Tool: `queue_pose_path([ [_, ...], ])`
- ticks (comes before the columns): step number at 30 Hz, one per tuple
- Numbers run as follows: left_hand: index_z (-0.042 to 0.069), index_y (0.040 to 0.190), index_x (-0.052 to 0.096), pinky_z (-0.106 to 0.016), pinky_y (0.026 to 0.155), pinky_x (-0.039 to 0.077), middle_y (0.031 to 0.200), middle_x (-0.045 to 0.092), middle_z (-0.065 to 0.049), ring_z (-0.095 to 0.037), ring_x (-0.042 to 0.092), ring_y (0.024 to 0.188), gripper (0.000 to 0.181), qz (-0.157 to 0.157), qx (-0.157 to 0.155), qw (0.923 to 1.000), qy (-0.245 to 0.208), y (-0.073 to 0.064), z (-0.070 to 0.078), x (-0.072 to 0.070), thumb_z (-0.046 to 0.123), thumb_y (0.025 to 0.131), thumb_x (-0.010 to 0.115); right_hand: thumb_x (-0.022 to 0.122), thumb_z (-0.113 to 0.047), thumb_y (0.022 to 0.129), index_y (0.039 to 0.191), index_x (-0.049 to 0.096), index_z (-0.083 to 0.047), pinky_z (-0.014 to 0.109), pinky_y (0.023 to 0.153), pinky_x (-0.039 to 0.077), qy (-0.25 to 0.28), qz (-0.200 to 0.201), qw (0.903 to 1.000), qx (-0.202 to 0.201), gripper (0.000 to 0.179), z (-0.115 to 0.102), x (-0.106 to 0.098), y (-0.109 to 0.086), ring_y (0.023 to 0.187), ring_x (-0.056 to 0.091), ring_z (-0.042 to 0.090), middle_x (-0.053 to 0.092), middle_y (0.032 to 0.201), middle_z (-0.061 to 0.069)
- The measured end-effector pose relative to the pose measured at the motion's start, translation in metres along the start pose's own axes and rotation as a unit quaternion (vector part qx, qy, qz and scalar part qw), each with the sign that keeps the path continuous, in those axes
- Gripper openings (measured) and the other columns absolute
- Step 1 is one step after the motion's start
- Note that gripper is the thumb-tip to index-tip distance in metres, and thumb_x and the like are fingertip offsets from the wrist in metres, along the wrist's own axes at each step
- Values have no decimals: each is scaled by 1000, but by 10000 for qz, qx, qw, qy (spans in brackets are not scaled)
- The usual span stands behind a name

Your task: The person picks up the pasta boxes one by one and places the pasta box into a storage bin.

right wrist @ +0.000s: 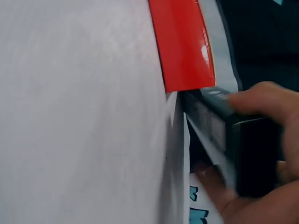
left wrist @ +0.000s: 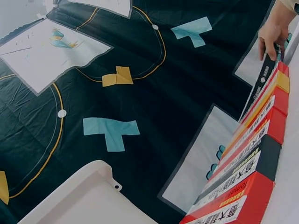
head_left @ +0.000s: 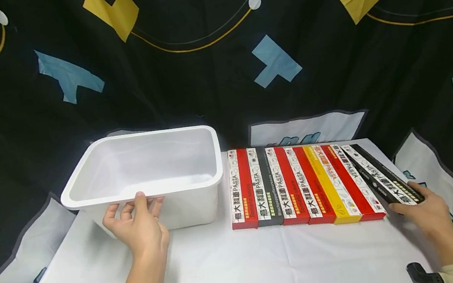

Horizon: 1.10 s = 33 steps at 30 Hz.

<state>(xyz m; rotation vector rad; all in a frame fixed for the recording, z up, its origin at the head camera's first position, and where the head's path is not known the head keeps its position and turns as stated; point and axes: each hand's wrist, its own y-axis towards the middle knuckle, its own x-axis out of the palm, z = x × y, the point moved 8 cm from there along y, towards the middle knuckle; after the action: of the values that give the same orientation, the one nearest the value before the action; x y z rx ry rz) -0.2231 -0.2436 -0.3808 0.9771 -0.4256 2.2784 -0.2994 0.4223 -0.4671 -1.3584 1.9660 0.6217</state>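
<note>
At the right end of a row of pasta boxes, my right hand (head_left: 429, 209) grips the near end of a black pasta box (head_left: 381, 175). Thumb and fingers are on opposite sides of it in the right wrist view, where the dark end of the black pasta box (right wrist: 257, 156) faces the camera. This box lies slanted beside a red pasta box (head_left: 356, 181), its near end over the table's right edge. My left hand (head_left: 141, 231) holds the front rim of a white plastic bin (head_left: 188, 209), fingertips at the lip. The bin's visible inside is bare white.
Red, black and yellow pasta boxes lie side by side, among them a yellow one (head_left: 332, 184) and another black one (head_left: 270, 188). A white cloth (head_left: 249, 269) covers the table. Behind it hangs a dark curtain (head_left: 201, 82) with blue and gold shapes.
</note>
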Motion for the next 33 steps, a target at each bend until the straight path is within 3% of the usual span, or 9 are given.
queue_pose_path([
  [3, 15, 128, 21, -47, 87, 58, 112, 44, -12, -24, 56, 87, 53, -60, -46, 10000, 6, -2, 0, 0, 0, 95, 59, 82, -30, 78, 152, 32, -11, 19, 66, 42, 765, 269, 9963, 272, 91, 1, -7, -4, 105, 44, 32, 41, 138, 29],
  [6, 16, 128, 20, -46, 88, 58, 114, 43, -12, -24, 55, 90, 52, -94, -83, 9999, 4, -2, 0, 1, 0, 95, 58, 85, -23, 76, 151, 37, -17, 8, 62, 44, 1527, 469, 9848, 681, 89, 5, -10, -6, 99, 46, 18, 45, 132, 14],
  [11, 15, 126, 20, -45, 87, 58, 114, 43, -13, -24, 56, 89, 51, -106, -119, 9998, 76, -3, -2, -1, -1, 95, 57, 88, -7, 70, 146, 46, -21, 4, 61, 49, 3001, 759, 9439, 1152, 87, 11, -15, -12, 90, 46, 4, 45, 113, -7],
  [14, 16, 125, 20, -47, 88, 58, 115, 43, -14, -24, 57, 89, 50, -117, -126, 9998, 60, -3, -2, -1, -1, 95, 57, 85, 7, 68, 140, 52, -17, 5, 64, 52, 3830, 895, 9140, 993, 83, 7, -19, -15, 89, 50, 3, 47, 109, -9],
  [16, 15, 125, 20, -47, 88, 58, 115, 43, -14, -24, 58, 88, 50, -143, -105, 9998, 61, -3, -1, -1, -1, 95, 57, 84, 12, 67, 136, 54, -17, 6, 64, 53, 4054, 970, 9051, 833, 81, 1, -24, -16, 88, 52, 2, 49, 108, -8],
  [18, 15, 125, 20, -48, 89, 57, 114, 43, -14, -23, 58, 86, 50, -154, -87, 9998, 33, -4, -1, 0, -2, 95, 57, 82, 16, 66, 133, 56, -16, 6, 65, 53, 4154, 1042, 9011, 678, 79, -6, -28, -17, 89, 53, 3, 50, 109, -7],
  [24, 14, 124, 20, -45, 84, 60, 110, 44, -14, -22, 57, 81, 49, -160, -75, 9998, -7, -4, 1, 0, -4, 95, 56, 82, 17, 65, 138, 53, -17, 6, 62, 54, 4121, 1114, 9020, 643, 85, -27, -42, -21, 91, 51, 5, 45, 117, -10],
  [29, 13, 126, 21, -45, 83, 60, 112, 44, -16, -22, 59, 82, 50, -210, -58, 9998, 5, -4, 0, 1, -4, 95, 56, 74, 25, 68, 131, 53, -13, 11, 67, 56, 4677, 970, 8785, -112, 77, -59, -55, -26, 94, 55, 7, 45, 120, -6],
  [33, 12, 127, 22, -47, 83, 60, 110, 45, -14, -22, 59, 80, 51, -197, -13, 9998, 32, -4, -1, 0, -3, 94, 57, 69, 27, 72, 132, 51, -9, 15, 74, 57, 5004, 464, 8596, -922, 72, -96, -60, -32, 101, 55, 11, 44, 125, -1],
])
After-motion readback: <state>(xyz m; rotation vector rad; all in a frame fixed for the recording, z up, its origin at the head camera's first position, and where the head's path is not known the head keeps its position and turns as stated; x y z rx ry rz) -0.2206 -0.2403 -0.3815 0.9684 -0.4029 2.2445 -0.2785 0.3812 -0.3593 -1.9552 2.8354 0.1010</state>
